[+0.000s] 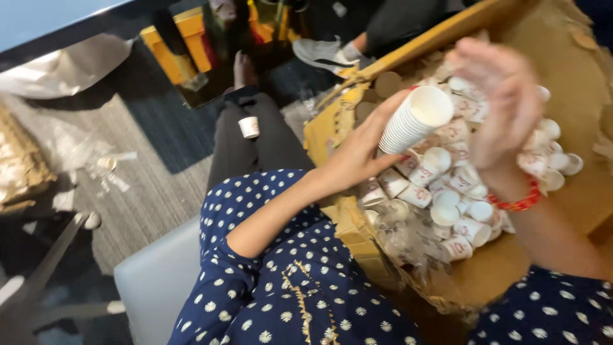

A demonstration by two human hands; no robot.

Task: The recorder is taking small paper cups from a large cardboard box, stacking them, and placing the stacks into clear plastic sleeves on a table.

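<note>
Cups, nested into one white stack [414,119], sit in the left hand [357,153], whose fingers wrap the lower end while the open mouth tilts up and to the right over a cardboard box [511,268]. The right hand [495,105] is blurred just beside the stack's mouth, palm open and fingers spread; it seems to hold nothing, though the blur leaves that unsure.

By my reckoning the stacking is partly along. One stack is built, its rims too fine to count, perhaps a couple of dozen. Plenty remains: loose cups [447,191] lie jumbled in the box under both hands, twenty-odd in sight with more likely buried or hidden by the right arm. Crumpled clear wrap [399,239] lies at the near edge of that heap.

One stray cup [249,126] rests on the person's knee, well apart from the box. A red bracelet [518,202] rings the right wrist.
</note>
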